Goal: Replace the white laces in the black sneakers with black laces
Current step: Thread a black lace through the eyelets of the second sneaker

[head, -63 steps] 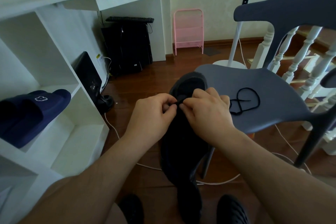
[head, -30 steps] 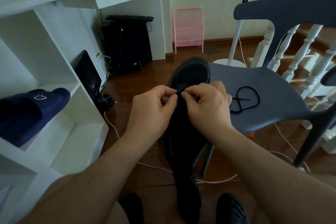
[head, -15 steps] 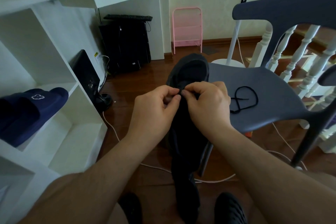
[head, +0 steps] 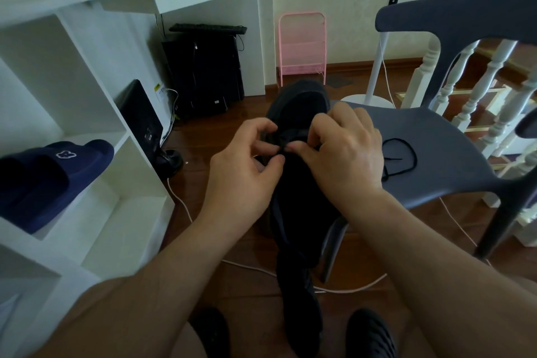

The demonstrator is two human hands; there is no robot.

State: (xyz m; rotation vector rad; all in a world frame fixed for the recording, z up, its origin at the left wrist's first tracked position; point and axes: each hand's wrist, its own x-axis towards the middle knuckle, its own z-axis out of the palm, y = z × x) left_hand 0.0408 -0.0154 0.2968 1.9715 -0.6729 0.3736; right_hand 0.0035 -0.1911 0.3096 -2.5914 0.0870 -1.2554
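Note:
A black sneaker [head: 299, 102] stands on end in front of me, toe pointing away, its lower part dark and hard to read. My left hand [head: 247, 163] and my right hand [head: 345, 151] meet over its lacing area. Both pinch a black lace [head: 286, 139] between thumb and fingertips at the eyelets. A second black lace [head: 402, 158] lies in a loose loop on the seat of the grey chair [head: 436, 139], just right of my right hand. No white lace is visible.
A white shelf unit [head: 87, 131] on the left holds navy slippers [head: 55, 171]. A black computer tower [head: 203, 73] sits under the white desk. A pink rack [head: 302, 46], a fan stand [head: 369, 99] and white banisters [head: 479, 87] stand behind. A white cable [head: 348, 289] crosses the wooden floor.
The sneaker has risen and tilted further away from me. My hands have lifted with it and my right fingers have shifted onto the lace nearer the toe.

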